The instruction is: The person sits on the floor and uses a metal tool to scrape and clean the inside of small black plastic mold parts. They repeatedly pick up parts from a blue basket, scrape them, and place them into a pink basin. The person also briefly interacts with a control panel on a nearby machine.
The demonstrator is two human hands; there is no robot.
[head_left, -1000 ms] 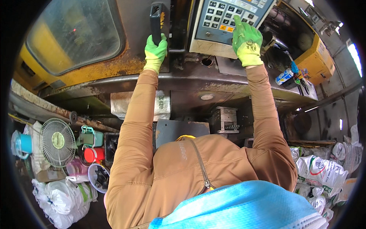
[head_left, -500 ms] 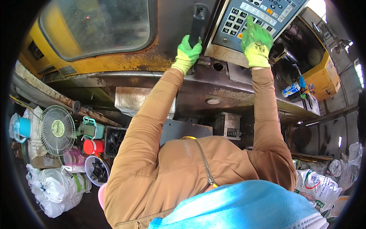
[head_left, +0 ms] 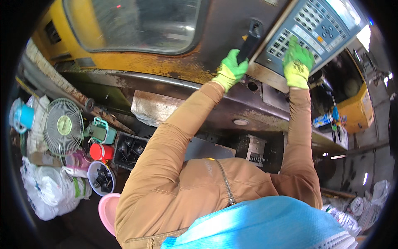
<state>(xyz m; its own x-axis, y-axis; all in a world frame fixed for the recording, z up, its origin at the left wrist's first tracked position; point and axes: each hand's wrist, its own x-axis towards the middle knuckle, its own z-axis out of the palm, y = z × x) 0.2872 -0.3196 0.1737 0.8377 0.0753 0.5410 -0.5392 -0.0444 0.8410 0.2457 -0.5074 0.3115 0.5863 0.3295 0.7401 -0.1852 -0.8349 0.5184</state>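
My left hand (head_left: 232, 69), in a green and yellow glove, is closed round the lower end of a black door handle (head_left: 250, 39). The handle is on the machine door, beside a large window (head_left: 132, 25). In a matching glove, my right hand (head_left: 299, 64) rests over the lower keys of a blue-grey control panel (head_left: 278, 43). One of its fingers stretches up onto the dark buttons; the others look bent, and nothing shows in this hand. Which button the fingertip touches, I cannot tell.
A metal ledge (head_left: 174, 83) runs below the door. To the right are a spray can (head_left: 322, 120) and a yellow machine housing (head_left: 360, 110). At left stand a fan (head_left: 63, 126), a red container (head_left: 102, 152), a bucket of black parts (head_left: 90, 182) and white bags (head_left: 54, 193).
The whole view has turned, so the door, panel and both hands appear further right and lower. My left hand stays on the handle, and my right hand stays at the keys.
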